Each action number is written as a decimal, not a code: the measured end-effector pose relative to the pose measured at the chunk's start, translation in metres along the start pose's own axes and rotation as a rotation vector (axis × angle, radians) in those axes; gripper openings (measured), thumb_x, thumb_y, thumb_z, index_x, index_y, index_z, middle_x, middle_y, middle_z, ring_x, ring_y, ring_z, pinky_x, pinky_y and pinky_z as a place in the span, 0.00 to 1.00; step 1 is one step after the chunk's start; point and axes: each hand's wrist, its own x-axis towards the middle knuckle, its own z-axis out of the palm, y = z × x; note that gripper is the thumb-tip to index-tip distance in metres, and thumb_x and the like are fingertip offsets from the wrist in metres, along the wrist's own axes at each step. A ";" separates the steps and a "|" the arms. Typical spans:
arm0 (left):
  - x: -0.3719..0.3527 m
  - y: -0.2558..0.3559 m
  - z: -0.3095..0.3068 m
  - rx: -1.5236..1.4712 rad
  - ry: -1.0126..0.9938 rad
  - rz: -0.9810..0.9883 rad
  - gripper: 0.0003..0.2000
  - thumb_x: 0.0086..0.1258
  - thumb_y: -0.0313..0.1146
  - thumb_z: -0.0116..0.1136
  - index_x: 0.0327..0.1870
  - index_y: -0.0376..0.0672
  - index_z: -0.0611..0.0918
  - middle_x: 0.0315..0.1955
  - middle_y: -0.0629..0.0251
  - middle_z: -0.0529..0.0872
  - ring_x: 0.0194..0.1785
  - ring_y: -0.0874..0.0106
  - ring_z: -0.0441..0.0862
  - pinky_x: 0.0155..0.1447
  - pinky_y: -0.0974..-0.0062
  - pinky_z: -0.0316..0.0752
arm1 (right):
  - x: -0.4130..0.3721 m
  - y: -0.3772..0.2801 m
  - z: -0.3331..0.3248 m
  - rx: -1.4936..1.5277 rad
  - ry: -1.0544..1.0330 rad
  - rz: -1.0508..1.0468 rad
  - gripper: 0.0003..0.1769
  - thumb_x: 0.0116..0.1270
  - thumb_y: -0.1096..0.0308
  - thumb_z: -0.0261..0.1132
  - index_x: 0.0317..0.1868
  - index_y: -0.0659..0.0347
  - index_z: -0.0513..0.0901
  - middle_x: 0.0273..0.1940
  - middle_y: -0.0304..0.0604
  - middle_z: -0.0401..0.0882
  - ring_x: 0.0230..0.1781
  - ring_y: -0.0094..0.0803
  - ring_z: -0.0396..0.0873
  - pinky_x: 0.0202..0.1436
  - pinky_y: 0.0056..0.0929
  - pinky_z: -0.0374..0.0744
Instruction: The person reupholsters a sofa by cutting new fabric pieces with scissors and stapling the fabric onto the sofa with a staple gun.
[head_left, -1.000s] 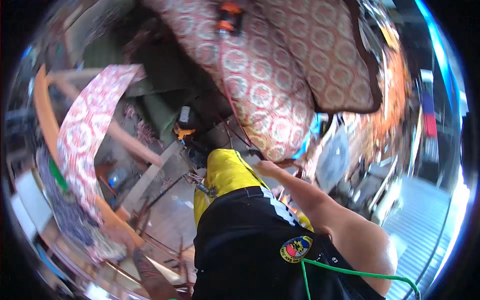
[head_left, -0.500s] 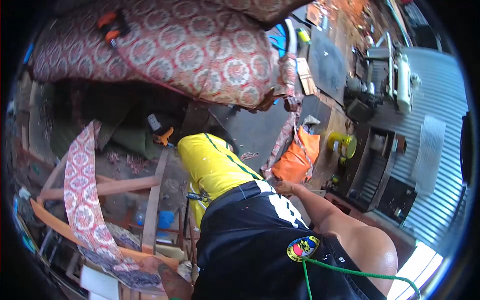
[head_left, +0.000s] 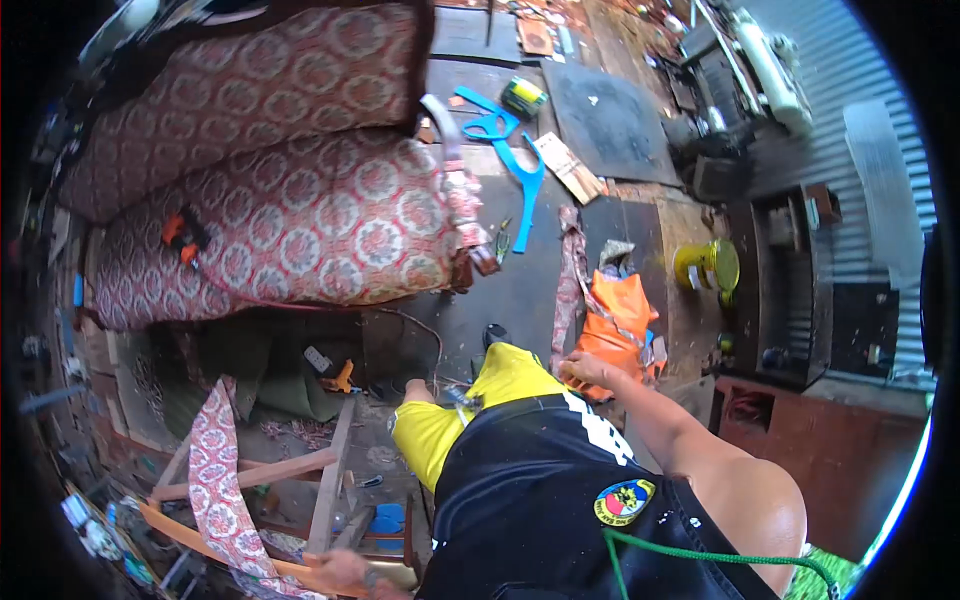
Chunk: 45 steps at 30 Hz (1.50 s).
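My right hand (head_left: 590, 370) is closed at the lower end of a narrow strip of red-and-white patterned fabric (head_left: 570, 270), beside an orange bag (head_left: 612, 315). At the lower left, my left hand (head_left: 340, 570) is blurred near the end of an orange-brown wooden slat (head_left: 180, 535); its fingers are not clear. A wider patterned fabric piece (head_left: 215, 460) drapes over that slat. Ahead stands a sofa (head_left: 350, 215) covered in the same patterned cloth, with an orange-and-black power tool (head_left: 184, 238) and its hose lying on the seat.
Blue plastic pieces (head_left: 525, 185), a wooden board (head_left: 570, 168) and a dark flat sheet (head_left: 610, 120) lie on the floor. A yellow bucket (head_left: 706, 267) stands right, near a dark cabinet (head_left: 780, 290). An orange tool (head_left: 340, 378) and a wooden frame (head_left: 330, 480) are at left.
My view has shifted, so the sofa sits lower and its backrest shows. My left hand has come further into view. My right hand stays beside the orange bag.
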 end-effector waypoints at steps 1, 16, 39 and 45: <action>-0.018 0.019 -0.040 -0.030 -0.128 0.214 0.25 0.76 0.49 0.49 0.53 0.29 0.75 0.46 0.42 0.82 0.48 0.48 0.82 0.54 0.53 0.77 | -0.003 0.030 -0.013 0.002 0.014 -0.054 0.27 0.69 0.47 0.59 0.55 0.62 0.84 0.40 0.47 0.85 0.36 0.38 0.85 0.35 0.40 0.86; -0.243 0.382 -0.347 -0.917 -0.430 1.461 0.15 0.71 0.30 0.58 0.56 0.34 0.80 0.64 0.41 0.75 0.67 0.46 0.73 0.69 0.58 0.67 | 0.005 0.170 -0.067 0.320 0.057 0.188 0.24 0.72 0.51 0.60 0.58 0.60 0.80 0.45 0.42 0.82 0.35 0.33 0.81 0.35 0.34 0.81; -0.510 0.623 -0.418 -0.711 -0.471 1.432 0.23 0.73 0.33 0.57 0.66 0.32 0.72 0.59 0.43 0.80 0.63 0.53 0.79 0.66 0.62 0.71 | 0.150 0.140 -0.276 0.954 0.131 0.300 0.17 0.75 0.56 0.60 0.54 0.60 0.80 0.34 0.38 0.83 0.31 0.26 0.82 0.35 0.30 0.83; -0.544 0.627 -0.446 -0.505 -0.566 1.414 0.26 0.72 0.35 0.57 0.70 0.35 0.68 0.63 0.42 0.76 0.67 0.49 0.74 0.70 0.60 0.67 | 0.167 0.153 -0.318 0.960 0.064 0.396 0.13 0.76 0.57 0.59 0.49 0.58 0.77 0.33 0.41 0.83 0.26 0.31 0.82 0.29 0.33 0.85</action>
